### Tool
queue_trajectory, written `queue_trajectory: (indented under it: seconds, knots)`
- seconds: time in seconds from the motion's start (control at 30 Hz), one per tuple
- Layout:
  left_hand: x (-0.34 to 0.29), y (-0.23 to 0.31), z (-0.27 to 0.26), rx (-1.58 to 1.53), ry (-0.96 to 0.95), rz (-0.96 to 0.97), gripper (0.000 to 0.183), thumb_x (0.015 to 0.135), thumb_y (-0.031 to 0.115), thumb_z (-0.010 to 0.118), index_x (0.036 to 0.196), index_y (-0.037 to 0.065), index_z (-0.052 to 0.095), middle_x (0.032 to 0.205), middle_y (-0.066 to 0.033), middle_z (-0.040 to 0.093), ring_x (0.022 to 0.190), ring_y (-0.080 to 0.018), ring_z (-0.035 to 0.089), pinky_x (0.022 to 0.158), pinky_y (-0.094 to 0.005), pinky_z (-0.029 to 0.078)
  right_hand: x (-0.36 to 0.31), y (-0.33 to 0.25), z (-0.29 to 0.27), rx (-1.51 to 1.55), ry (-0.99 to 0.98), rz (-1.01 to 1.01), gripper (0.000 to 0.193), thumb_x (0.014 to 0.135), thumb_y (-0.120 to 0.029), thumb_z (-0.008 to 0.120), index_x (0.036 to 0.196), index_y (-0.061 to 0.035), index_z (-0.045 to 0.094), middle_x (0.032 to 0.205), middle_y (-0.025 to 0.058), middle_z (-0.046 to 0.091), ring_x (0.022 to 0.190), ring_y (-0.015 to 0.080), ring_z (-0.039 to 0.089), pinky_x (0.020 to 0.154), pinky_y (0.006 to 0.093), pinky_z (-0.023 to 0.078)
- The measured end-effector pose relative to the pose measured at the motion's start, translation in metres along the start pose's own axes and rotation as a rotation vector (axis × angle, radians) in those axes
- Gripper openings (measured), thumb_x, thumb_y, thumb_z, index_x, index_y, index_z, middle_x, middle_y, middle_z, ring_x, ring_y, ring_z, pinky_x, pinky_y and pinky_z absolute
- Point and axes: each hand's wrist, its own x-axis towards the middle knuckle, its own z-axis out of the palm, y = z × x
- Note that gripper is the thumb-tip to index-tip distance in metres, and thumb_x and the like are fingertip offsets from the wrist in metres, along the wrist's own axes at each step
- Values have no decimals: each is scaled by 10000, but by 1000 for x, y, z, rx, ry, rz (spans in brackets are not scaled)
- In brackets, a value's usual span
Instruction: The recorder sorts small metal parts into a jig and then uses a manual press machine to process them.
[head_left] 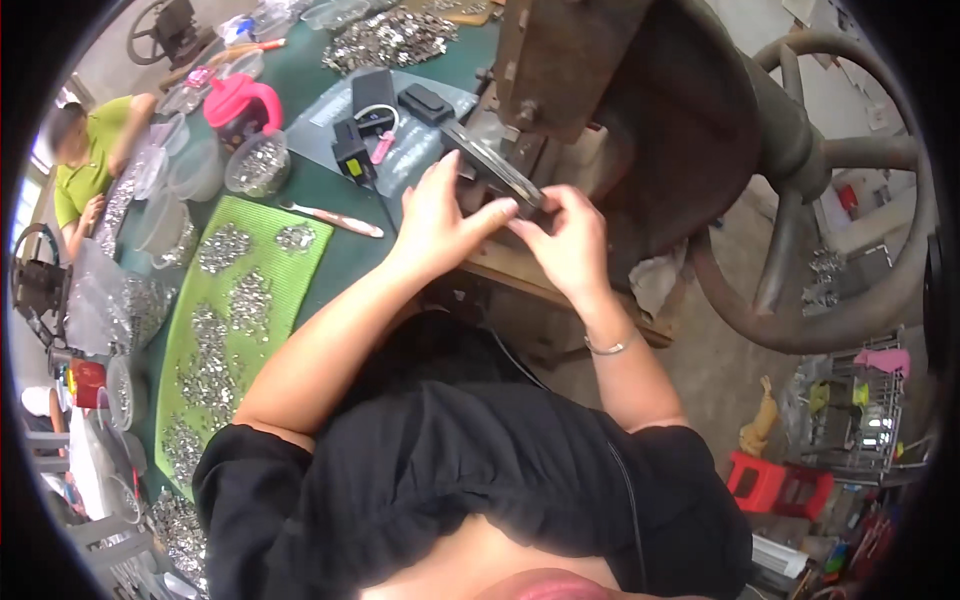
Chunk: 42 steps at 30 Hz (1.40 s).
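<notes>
In front of the press, both my hands hold a thin dark slab, seen almost edge-on, that looks like a phone (492, 165). My left hand (440, 222) is closed on its near side, with the thumb along its lower end. My right hand (570, 240), with a bracelet at the wrist, pinches the lower right corner between thumb and fingers. The face of the phone is turned out of sight. Just beyond lie a small black case (425, 103), a black box (373, 98) and a black device with a yellow-green patch (352, 155), all on a plastic sheet.
A heavy iron press (560, 70) with a large handwheel (800, 180) stands at the right. Small metal parts (210, 350) lie in piles on a green mat (290, 240). Left are a pink-lidded mug (240, 108), plastic tubs and a person in green (100, 150). A red stool (775, 485) is lower right.
</notes>
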Motion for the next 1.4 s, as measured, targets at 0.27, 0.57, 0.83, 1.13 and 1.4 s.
queue_trajectory:
  seconds: [0.27,0.57,0.83,1.13,1.4]
  knots:
    - [0,24,25,266,25,-168,1271,650,598,851,1480,-124,214,1564,-311,245,1470,-467,213,1133,-694,197,-56,-75,-200,-917,995,-921,807,784,-178,869,1403,57,407,1318,217,543,1212,330,538,1072,439,410]
    - [20,-21,-18,26,-278,-78,991,659,483,882,1462,54,491,1632,-196,215,1515,-453,102,1152,-700,125,-50,-19,-198,-194,671,-407,685,830,-65,670,1427,121,389,1438,232,512,1342,336,481,1140,446,310]
    - [62,-46,-50,-57,-533,5,844,721,348,874,1465,171,517,1658,-163,174,1532,-410,38,1216,-566,131,7,-90,-293,98,264,-181,604,995,-183,527,1459,127,297,1299,267,587,1325,361,499,1169,480,295]
    - [81,-36,-27,4,-506,22,760,735,360,868,1417,197,574,1659,-145,179,1520,-453,17,1203,-601,162,109,-122,-386,400,-59,125,422,1058,-239,431,1310,95,487,866,28,502,795,131,514,1112,386,364]
    - [77,-59,-16,-163,-341,4,782,729,335,882,1396,71,570,1458,-227,515,1351,-285,497,1135,-396,363,85,-124,-345,-119,276,-51,525,999,-314,522,1288,123,547,1054,120,674,1073,235,612,1048,359,409]
